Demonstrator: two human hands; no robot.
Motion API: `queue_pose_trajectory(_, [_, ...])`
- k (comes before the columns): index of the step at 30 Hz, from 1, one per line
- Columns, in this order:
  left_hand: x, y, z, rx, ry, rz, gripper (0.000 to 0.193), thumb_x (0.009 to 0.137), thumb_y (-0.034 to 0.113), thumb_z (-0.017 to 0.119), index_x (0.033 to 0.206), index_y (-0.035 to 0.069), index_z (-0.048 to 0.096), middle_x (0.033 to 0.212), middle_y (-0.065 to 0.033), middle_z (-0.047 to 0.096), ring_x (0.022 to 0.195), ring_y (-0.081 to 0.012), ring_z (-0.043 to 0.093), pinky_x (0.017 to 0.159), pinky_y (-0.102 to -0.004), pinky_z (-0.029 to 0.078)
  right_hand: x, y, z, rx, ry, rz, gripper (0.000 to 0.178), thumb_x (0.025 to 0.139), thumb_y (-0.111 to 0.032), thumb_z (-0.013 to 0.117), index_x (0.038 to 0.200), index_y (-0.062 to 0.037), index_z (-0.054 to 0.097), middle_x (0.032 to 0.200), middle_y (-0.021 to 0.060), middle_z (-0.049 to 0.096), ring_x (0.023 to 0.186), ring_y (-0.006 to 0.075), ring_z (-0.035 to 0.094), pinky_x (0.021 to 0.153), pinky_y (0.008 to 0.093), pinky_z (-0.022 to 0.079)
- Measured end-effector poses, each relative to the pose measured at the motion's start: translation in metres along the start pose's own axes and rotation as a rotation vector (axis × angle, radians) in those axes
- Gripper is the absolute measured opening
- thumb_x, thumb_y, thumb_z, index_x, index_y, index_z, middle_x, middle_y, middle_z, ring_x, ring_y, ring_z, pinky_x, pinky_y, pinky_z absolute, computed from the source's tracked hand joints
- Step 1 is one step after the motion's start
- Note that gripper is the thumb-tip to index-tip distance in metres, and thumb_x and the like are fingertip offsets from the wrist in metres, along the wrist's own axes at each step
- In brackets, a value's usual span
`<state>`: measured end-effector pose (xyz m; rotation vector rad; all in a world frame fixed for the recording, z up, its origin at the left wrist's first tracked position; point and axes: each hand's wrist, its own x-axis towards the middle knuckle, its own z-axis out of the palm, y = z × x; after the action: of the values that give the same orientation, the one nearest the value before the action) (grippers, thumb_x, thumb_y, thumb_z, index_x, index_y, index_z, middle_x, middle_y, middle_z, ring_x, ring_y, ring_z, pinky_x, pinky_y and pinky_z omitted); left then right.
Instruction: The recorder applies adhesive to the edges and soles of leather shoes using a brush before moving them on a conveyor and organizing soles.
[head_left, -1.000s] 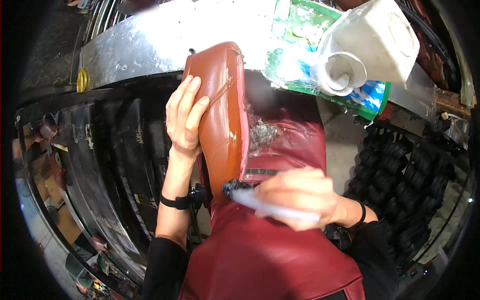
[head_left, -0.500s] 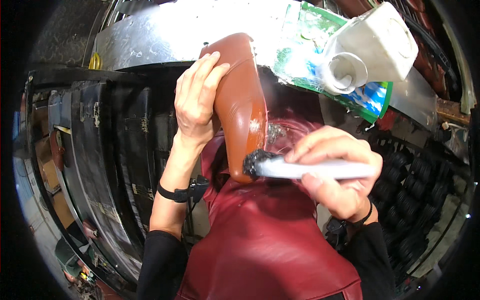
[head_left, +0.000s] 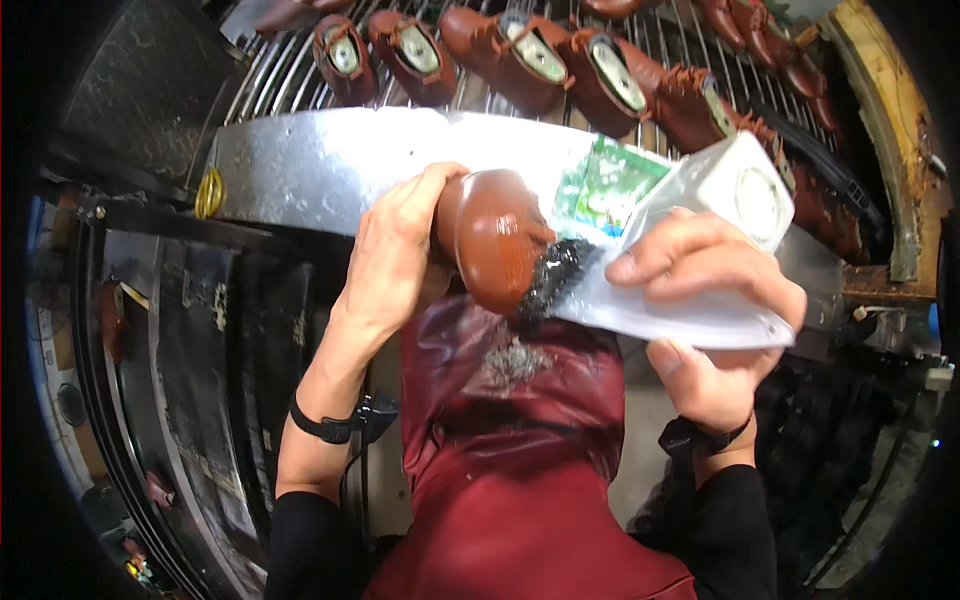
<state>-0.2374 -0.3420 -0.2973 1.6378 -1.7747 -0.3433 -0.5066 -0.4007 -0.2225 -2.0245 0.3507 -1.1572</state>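
Note:
A brown leather shoe (head_left: 495,240) is tipped with its rounded toe toward me, and wet shine shows on the toe. My left hand (head_left: 395,245) wraps round its far left part, the fingers partly hidden. My right hand (head_left: 715,295) is closed on a flat white-handled brush (head_left: 660,310). The brush's black, wet bristles (head_left: 557,275) touch the lower right edge of the toe. Behind the brush stands a white plastic container (head_left: 750,185), partly covered by my right hand. A green printed sheet (head_left: 620,190) lies beside it.
A metal bench (head_left: 310,165) runs across ahead of me. Beyond it, several brown shoes (head_left: 415,55) sit on a barred rack (head_left: 280,85). A black metal frame (head_left: 190,300) stands at my left. My dark red apron (head_left: 540,510) carries a grey smear.
The shoe has swung from upright lengthwise to toe facing me. The brush has moved up and right with my right hand, still on the toe. The view has tilted up, revealing the rack.

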Motion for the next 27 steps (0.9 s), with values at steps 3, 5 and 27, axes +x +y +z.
queue_pose_trajectory(3, [0.020,-0.008,-0.005,-0.175,-0.132,0.018,0.083,0.054,-0.008,0.089,0.131,0.003,0.060,0.117,-0.0184,0.072,0.111,-0.0444,0.067,0.096,-0.0465,0.054,0.007,0.023,0.004,0.167,0.155,0.103,0.029,0.067,0.001,0.071,0.095,0.0068,0.072,0.098,0.0202,0.076,0.091,0.0282,0.074,0.085,0.0384,0.059])
queue_pose_trajectory(5, [0.030,-0.021,-0.008,-0.247,-0.116,0.063,0.089,0.053,-0.009,0.090,0.136,0.002,0.058,0.114,-0.0165,0.071,0.107,-0.0388,0.069,0.094,-0.0435,0.055,-0.008,0.055,0.006,0.184,0.173,0.159,0.028,0.071,0.000,0.073,0.098,0.0070,0.074,0.102,0.0180,0.076,0.091,0.0248,0.073,0.086,0.0363,0.058])
queue_pose_trajectory(27, [-0.118,-0.025,0.067,-1.171,0.067,-0.526,0.072,0.066,0.004,0.080,0.134,-0.010,0.065,0.120,-0.0224,0.075,0.109,-0.0285,0.074,0.102,-0.0392,0.055,-0.135,0.051,0.017,0.497,1.080,0.865,0.027,0.105,-0.020,0.067,0.096,0.0049,0.069,0.076,0.0153,0.071,0.051,0.0214,0.066,0.042,0.0308,0.052])
